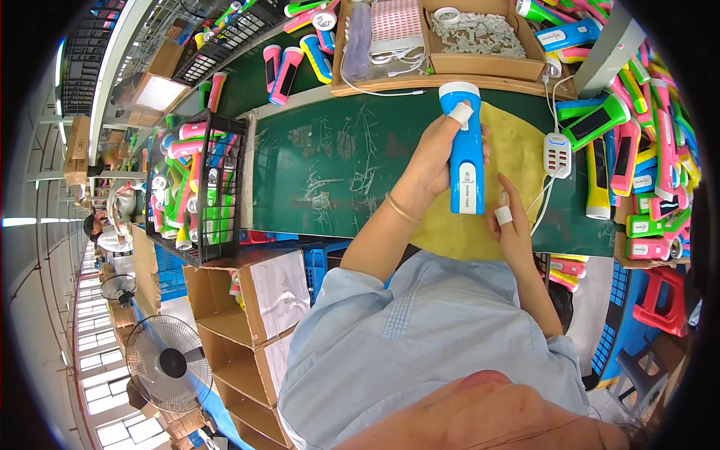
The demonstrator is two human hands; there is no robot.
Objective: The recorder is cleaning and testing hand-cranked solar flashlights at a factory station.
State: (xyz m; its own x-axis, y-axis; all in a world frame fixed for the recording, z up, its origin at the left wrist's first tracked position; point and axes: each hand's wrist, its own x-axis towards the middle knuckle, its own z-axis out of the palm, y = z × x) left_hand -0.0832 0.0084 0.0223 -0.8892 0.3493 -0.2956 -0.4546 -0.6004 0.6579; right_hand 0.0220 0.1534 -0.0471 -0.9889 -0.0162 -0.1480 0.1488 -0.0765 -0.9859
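Flashlight (466, 152) over yellow mat (450, 234): left hand (435, 156) wraps its middle, likely for balance; right hand (516, 223) half-open, apparently empty.

I hold the blue flashlight (466, 154) lengthwise in my left hand (437, 152) above the yellow mat (521, 146), its white head (458, 89) pointing away from me and its white printed panel (468, 189) (on the near end) facing up.
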